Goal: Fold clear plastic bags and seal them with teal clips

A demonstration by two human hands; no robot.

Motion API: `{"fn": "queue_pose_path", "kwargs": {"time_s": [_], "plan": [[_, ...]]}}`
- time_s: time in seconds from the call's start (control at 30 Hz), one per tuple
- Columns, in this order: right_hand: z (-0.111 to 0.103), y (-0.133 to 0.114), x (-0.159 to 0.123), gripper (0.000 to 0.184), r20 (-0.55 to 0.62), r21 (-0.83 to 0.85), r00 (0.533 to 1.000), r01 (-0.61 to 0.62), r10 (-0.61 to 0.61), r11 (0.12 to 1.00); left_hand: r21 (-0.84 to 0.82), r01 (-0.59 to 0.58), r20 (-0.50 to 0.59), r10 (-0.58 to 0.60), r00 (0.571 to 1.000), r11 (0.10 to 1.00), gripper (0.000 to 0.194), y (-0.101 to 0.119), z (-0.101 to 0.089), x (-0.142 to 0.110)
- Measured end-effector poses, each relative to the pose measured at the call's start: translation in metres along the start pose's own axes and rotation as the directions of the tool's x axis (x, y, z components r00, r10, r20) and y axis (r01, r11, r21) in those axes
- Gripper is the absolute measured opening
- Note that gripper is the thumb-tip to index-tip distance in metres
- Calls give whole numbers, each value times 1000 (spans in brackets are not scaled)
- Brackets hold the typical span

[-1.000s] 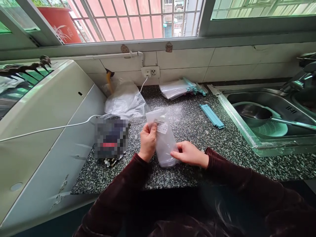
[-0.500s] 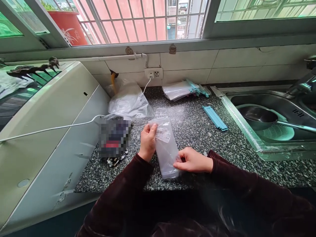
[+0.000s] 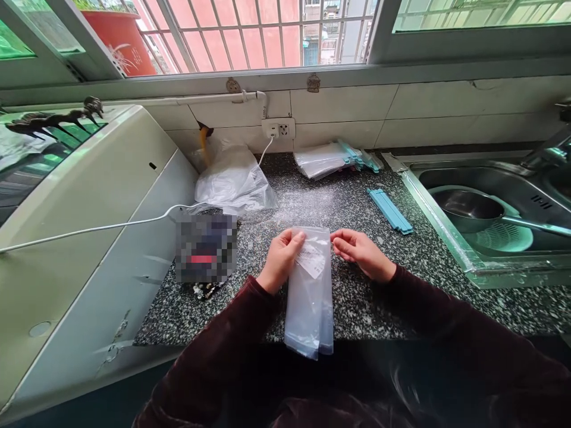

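Note:
Both my hands hold a clear plastic bag (image 3: 309, 303) by its top edge over the speckled countertop (image 3: 357, 309). My left hand (image 3: 282, 257) pinches the top left corner beside a white label (image 3: 311, 260). My right hand (image 3: 359, 249) pinches the top right corner. The bag hangs down with its lower end over the counter's front edge.
A blurred dark object (image 3: 205, 248) lies left of my hands, with a white cable (image 3: 98, 227) running to a wall socket (image 3: 278, 128). A crumpled plastic bag (image 3: 232, 180), a stack of bags (image 3: 328, 160) and blue strips (image 3: 390, 211) lie behind. The sink (image 3: 491, 208) with a pan is right.
My right hand moved from the bag's lower edge up to its top right corner. The bag swung from a slant to hang straight, nearer the counter's front edge.

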State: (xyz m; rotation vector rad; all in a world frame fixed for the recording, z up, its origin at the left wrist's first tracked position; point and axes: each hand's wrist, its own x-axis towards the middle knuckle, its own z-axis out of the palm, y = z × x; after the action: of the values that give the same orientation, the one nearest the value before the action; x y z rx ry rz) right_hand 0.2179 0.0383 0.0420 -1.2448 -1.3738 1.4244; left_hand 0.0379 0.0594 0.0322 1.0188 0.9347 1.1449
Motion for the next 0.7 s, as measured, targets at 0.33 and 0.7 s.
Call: {"fn": "queue_pose_path", "kwargs": {"time_s": [0.33, 0.7], "plan": [[0, 0, 0, 31, -69, -157, 989, 120, -132, 980, 170, 2, 138, -26, 990, 985, 36, -2, 3, -6], [0, -1, -2, 32, -62, -199, 985, 145, -160, 969, 181, -32, 33, 26, 999, 983, 36, -5, 1, -4]]}}
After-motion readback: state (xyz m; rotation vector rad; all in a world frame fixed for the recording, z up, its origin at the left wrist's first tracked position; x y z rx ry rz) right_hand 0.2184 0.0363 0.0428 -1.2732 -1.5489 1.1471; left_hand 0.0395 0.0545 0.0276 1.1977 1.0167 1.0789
